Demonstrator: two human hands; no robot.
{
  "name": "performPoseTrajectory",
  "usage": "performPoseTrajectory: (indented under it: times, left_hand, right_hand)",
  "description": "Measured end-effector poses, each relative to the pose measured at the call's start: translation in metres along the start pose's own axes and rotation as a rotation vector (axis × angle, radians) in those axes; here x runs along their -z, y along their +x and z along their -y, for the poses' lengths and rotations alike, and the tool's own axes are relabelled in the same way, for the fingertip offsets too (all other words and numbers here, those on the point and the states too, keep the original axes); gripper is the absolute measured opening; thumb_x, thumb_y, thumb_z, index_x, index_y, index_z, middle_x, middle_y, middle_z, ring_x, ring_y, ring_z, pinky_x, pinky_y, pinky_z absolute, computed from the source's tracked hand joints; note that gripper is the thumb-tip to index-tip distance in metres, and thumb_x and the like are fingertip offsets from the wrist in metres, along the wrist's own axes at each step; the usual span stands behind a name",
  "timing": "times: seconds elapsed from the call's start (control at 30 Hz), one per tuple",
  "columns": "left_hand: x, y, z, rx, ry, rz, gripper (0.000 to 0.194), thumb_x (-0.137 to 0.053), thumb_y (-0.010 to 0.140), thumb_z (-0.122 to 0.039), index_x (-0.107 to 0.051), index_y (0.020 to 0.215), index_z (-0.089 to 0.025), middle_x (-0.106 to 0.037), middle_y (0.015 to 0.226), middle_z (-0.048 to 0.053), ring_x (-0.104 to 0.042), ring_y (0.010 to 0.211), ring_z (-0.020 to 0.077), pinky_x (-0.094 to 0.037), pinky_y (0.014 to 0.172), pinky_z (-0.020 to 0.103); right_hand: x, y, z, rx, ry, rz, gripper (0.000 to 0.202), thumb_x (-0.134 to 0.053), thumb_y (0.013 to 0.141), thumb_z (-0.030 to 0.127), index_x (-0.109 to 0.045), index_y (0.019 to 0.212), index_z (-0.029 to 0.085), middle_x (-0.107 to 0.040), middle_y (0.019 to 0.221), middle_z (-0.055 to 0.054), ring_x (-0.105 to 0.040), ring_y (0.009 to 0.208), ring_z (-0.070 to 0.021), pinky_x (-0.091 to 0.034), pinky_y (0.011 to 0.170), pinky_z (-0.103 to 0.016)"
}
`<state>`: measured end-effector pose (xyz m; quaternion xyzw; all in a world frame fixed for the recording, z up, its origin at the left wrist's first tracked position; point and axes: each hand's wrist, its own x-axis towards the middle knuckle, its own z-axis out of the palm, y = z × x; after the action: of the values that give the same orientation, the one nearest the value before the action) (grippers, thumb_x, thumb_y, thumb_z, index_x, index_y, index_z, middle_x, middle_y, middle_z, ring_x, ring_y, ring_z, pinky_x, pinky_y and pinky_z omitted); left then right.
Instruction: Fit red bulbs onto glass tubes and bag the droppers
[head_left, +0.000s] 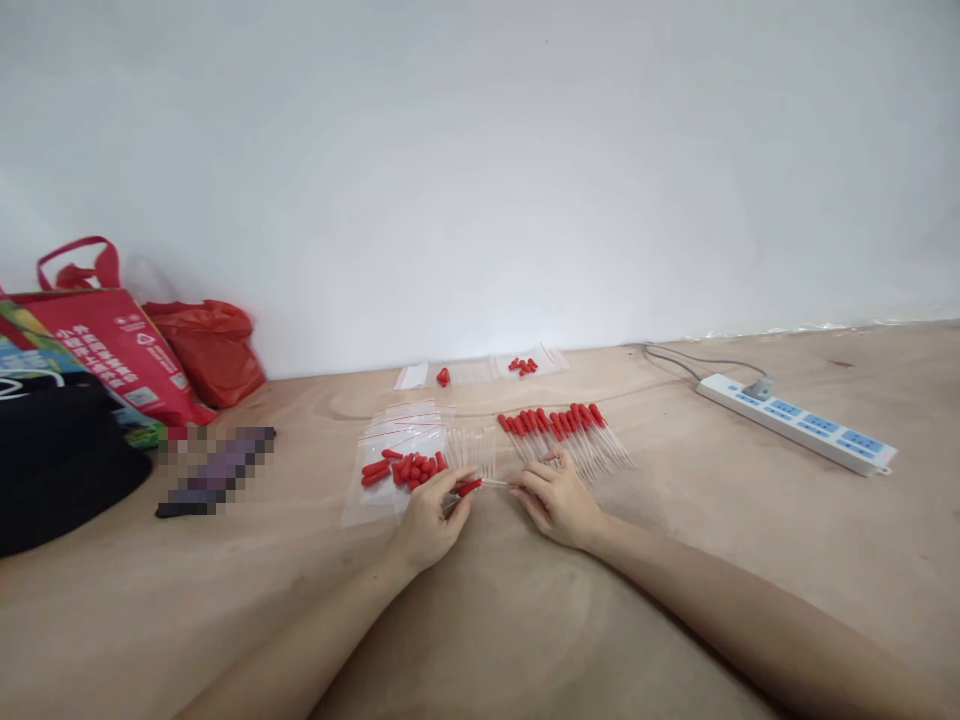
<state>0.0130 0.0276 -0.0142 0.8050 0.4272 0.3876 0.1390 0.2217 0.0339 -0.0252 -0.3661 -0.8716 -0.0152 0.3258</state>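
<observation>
My left hand [435, 515] pinches a red rubber bulb [470, 487] low over the table. From the bulb a thin clear tube [494, 483] runs right, its far end between the fingertips of my right hand [556, 500]. Just beyond my left hand, several loose red bulbs [420, 468] lie on clear zip bags [405, 425]. Clear tubes [469, 445] without bulbs lie side by side between the bags and my right hand. Behind my right hand rests a row of droppers with red bulbs [574, 422], their tips pointing toward me.
Near the wall are more bags with small red bulbs [523, 366] and a red piece [443, 377]. A white power strip [795, 424] with a plugged-in cable lies right. At left are a red shopping bag [124, 350], a red plastic bag [214, 350], a black hat [67, 465] and a blurred dark object [221, 472].
</observation>
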Motion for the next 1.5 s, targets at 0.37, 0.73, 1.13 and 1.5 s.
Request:
performPoseTrajectory:
  times: [0.37, 0.73, 1.13, 1.5]
  left_hand:
    - [0.002, 0.002, 0.0, -0.047, -0.04, 0.06, 0.018, -0.046, 0.083, -0.023, -0.063, 0.083, -0.018, -0.061, 0.073, 0.003, -0.057, 0.067, 0.0132, -0.046, 0.061, 0.024]
    - [0.004, 0.0, -0.005, -0.116, -0.017, 0.157, 0.019, -0.044, 0.084, -0.023, -0.062, 0.081, -0.017, -0.059, 0.072, 0.003, -0.055, 0.065, 0.0128, -0.043, 0.06, 0.023]
    - [0.003, -0.002, -0.008, -0.225, 0.084, 0.201, 0.019, -0.041, 0.084, -0.024, -0.057, 0.079, -0.016, -0.057, 0.071, 0.004, -0.053, 0.066, 0.0134, -0.042, 0.06, 0.024]
    - [0.003, -0.003, -0.011, -0.283, 0.148, 0.22, 0.017, -0.041, 0.084, -0.021, -0.056, 0.078, -0.016, -0.057, 0.072, 0.004, -0.052, 0.066, 0.0137, -0.041, 0.06, 0.023]
  right_hand:
    - [-0.001, 0.0, -0.005, 0.059, 0.061, 0.056, 0.019, -0.042, 0.085, 0.019, -0.058, 0.095, 0.021, -0.063, 0.079, -0.001, -0.055, 0.072, -0.0108, -0.023, 0.082, -0.033]
    - [0.001, 0.002, -0.009, 0.108, 0.036, 0.071, 0.022, -0.042, 0.083, 0.018, -0.062, 0.093, 0.022, -0.063, 0.078, -0.002, -0.052, 0.068, -0.0113, -0.022, 0.077, -0.033]
    - [0.006, 0.002, 0.004, 0.154, -0.049, 0.062, 0.022, -0.038, 0.081, 0.017, -0.059, 0.076, 0.017, -0.055, 0.065, -0.001, -0.041, 0.057, -0.0109, -0.019, 0.064, -0.031]
    - [0.0, 0.004, 0.014, 0.04, 0.025, 0.138, 0.023, -0.036, 0.083, 0.019, -0.053, 0.068, 0.016, -0.057, 0.063, 0.0, -0.041, 0.055, -0.0105, -0.019, 0.064, -0.028]
